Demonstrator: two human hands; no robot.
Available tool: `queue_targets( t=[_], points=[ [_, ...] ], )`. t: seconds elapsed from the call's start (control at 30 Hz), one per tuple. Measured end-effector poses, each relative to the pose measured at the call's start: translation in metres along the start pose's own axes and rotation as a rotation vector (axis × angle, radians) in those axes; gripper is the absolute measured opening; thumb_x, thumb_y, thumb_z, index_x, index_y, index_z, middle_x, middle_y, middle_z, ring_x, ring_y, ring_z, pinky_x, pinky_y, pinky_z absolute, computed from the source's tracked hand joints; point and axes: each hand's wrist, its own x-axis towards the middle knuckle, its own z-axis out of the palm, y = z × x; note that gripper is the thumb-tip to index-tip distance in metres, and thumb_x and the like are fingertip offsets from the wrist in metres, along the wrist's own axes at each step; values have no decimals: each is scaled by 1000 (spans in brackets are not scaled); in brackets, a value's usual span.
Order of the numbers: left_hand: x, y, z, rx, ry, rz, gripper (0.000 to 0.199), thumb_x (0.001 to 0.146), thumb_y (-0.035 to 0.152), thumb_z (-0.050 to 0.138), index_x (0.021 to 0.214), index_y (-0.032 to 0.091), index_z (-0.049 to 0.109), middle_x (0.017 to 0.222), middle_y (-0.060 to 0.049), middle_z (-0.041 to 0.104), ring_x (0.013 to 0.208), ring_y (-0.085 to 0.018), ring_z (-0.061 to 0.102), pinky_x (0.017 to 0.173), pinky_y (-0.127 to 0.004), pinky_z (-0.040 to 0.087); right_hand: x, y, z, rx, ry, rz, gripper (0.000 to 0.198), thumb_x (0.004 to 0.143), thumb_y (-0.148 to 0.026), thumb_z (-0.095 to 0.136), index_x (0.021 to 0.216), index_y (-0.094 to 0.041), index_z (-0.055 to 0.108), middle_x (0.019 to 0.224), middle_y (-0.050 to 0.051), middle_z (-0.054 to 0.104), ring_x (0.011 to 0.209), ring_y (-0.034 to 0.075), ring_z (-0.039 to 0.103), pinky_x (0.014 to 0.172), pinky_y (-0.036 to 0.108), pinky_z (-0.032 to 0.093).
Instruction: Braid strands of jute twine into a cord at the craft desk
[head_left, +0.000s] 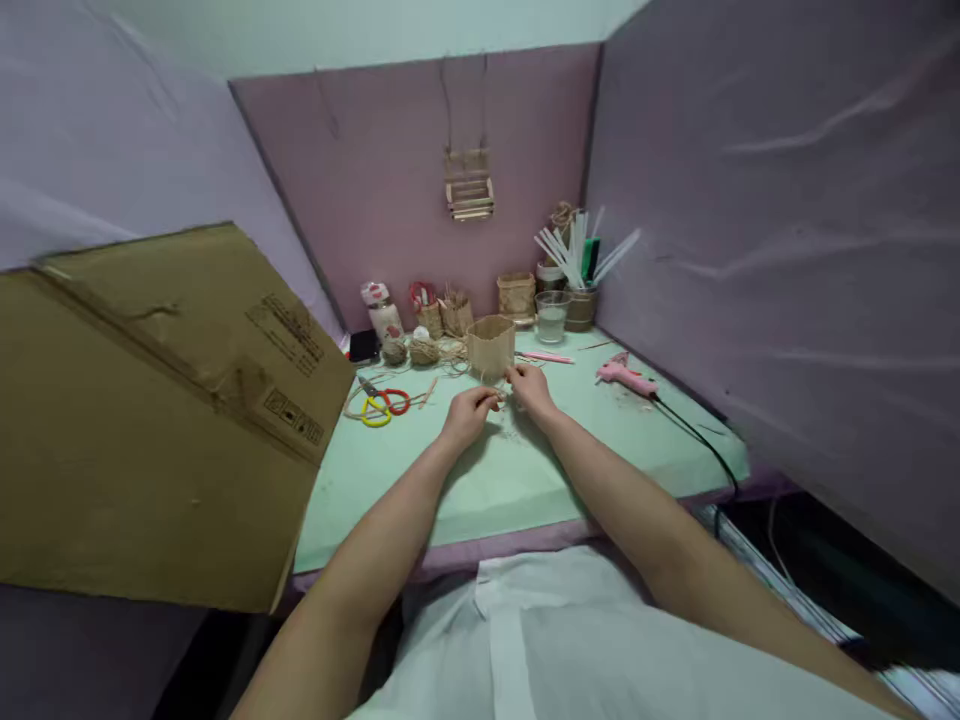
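From here I see bare left forearm [386, 525] and right forearm [626, 480] reaching forward, angled inward. Left hand [468, 412] curled, back side up; right hand [531, 389] slightly farther out, also curled. Hands near each other; grip too small to tell.

A dusky pink back panel [360, 180] closes off the far side of the workspace, its top edge meeting a pale, faintly greenish wall [420, 30]. Lilac-grey sheeting forms the left wall [97, 130], and a duller purple covering, creased in long folds, makes up the right wall [750, 200]; dark seams mark both rear corners. Between them stands a table [495, 490] under a mint-green cover, with a strip of purple cloth [517, 541] along its front edge. A large brown cardboard sheet [187, 430] leans at the left. The light is soft and diffuse, while the lower right falls into deep shadow beside a striped surface [787, 590].
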Motion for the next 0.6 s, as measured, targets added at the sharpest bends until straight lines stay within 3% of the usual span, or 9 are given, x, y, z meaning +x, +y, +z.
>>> queue_targets(
  t=[0.3,0.4,0.5,0.6],
  points=[
    [6,-13,-6,-31,246,-181,19,79,25,49,78,16,66,64,-1,63,67,-15,57,67,-25,42,-7,-3,0,-95,-14,-22,46,86,-46,38,55,-17,59,55,4,57,56,15,50,56,26,30],
    [8,-17,-7,-41,265,-220,20,78,26,49,81,16,66,64,-1,63,66,-15,57,65,-26,41,-11,-8,1,-8,25,-203,35,83,-42,46,62,-17,58,61,3,56,61,15,49,59,25,34],
    [8,-20,-7,-48,280,-231,21,78,25,49,82,15,67,65,-2,63,65,-16,57,64,-26,41,-16,-13,3,99,0,-463,13,77,-25,50,80,-17,60,78,4,56,70,14,50,65,25,39],
    [9,-22,-7,-45,293,-224,20,78,25,49,80,14,67,64,-2,63,66,-16,57,65,-26,41,-21,-16,3,105,-79,-603,25,73,-12,47,95,-18,59,91,5,53,75,14,50,68,25,41]
  ],
)
